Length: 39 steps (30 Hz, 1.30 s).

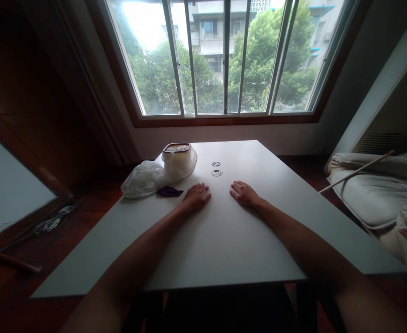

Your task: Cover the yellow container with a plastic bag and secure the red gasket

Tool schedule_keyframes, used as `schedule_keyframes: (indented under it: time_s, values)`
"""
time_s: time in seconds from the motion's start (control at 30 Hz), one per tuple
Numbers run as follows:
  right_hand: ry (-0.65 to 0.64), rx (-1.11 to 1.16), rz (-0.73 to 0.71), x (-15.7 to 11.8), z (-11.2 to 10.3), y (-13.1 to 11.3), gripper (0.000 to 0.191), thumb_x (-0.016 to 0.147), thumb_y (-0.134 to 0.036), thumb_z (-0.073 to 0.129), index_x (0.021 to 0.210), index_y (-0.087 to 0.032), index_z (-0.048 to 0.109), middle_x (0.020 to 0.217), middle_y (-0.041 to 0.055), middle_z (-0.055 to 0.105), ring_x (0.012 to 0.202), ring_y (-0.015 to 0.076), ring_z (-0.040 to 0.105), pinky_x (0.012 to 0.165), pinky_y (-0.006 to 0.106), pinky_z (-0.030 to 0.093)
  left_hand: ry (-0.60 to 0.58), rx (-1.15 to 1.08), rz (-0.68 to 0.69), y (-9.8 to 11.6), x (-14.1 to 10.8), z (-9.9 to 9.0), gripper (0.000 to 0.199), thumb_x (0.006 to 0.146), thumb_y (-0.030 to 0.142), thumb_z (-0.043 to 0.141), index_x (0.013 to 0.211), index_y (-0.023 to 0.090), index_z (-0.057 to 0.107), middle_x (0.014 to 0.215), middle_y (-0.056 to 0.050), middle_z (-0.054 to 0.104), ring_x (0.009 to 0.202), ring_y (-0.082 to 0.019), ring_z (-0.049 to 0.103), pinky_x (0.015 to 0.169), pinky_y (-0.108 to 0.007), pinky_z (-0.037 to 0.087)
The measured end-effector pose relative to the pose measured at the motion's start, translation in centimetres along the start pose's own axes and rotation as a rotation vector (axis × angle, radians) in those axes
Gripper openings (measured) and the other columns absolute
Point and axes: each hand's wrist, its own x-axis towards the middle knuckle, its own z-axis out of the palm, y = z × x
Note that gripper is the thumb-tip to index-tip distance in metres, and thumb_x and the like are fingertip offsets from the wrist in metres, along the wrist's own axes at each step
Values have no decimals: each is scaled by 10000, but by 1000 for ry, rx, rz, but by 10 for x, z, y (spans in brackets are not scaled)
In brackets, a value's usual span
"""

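Note:
My left hand rests palm down on the white table, fingers lying along the surface and holding nothing. A small dark purple cloth-like piece lies just to its left. My right hand also lies flat on the tabletop, with nothing in it. Beyond and between the hands are two small round flat pieces, a farther one and a nearer one with a dark centre; their kind is too small to make out. Neither hand touches them.
At the table's left side stands a brown-rimmed container, partly wrapped in a clear plastic bag. A padded light-coloured seat with a thin stick across it is at right. Cables lie on the floor at left. Behind the table is a window.

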Motion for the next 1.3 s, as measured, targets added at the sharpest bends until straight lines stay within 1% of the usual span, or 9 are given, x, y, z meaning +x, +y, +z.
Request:
schedule_keyframes:
  time_s: [0.13,0.37,0.53,0.87,1.0,1.07,1.17,1.23,1.3]
  values:
    - [-26,4,-12,0,0,3,467,976,-423,536,1328,-131,632,1503,177,514,1422,280,454,1194,400,332,-55,23,20,1,-5,-1,515,982,482,439,1410,212,534,1565,-124,453,1479,-281,370,1214,-432,276]
    - [37,98,-59,-1,-1,2,358,946,-355,584,1219,-154,700,1402,141,615,1316,249,562,1137,363,417,7,5,35,2,-8,-7,470,967,470,461,1350,230,591,1513,-112,517,1428,-276,439,1195,-421,323]
    - [33,112,-64,-1,1,5,348,940,-359,591,1207,-168,704,1393,129,622,1317,245,561,1134,357,420,42,-1,81,1,-7,-8,415,954,447,487,1283,243,637,1443,-114,582,1355,-273,514,1154,-405,377]
    - [10,99,-69,0,1,7,347,946,-343,576,1219,-165,696,1382,126,623,1285,243,569,1119,355,421,-1,-12,59,4,-6,-6,439,959,434,482,1314,211,610,1468,-128,552,1373,-297,482,1151,-445,365]
    - [22,93,-85,-1,-1,5,339,941,-336,588,1207,-158,700,1370,128,629,1269,243,573,1105,349,423,33,-14,78,3,-6,-8,414,954,429,497,1280,212,631,1432,-121,579,1339,-291,507,1130,-426,388]
    - [35,87,-98,-2,-5,1,296,937,-319,592,1156,-166,721,1303,123,663,1216,237,598,1063,334,444,66,-7,79,6,-7,-11,356,942,411,516,1194,211,670,1336,-118,635,1260,-287,558,1074,-409,433]
    - [62,69,-74,-6,-12,-11,220,938,-295,583,1027,-186,751,1106,97,721,995,203,657,902,294,485,87,6,56,11,-9,-16,264,934,390,526,982,204,709,1101,-108,711,1056,-265,641,911,-362,499]
    - [55,45,-47,-9,-17,-20,217,943,-311,575,961,-191,756,958,74,734,822,177,650,772,277,471,66,7,25,11,-6,-19,283,941,407,519,874,204,704,966,-92,727,904,-245,668,793,-338,505]
    - [19,21,-31,-11,-20,-28,239,947,-354,574,926,-200,756,849,55,732,709,163,620,679,270,427,92,6,-14,6,3,-26,299,946,412,515,840,202,700,914,-81,731,810,-228,672,724,-322,491]
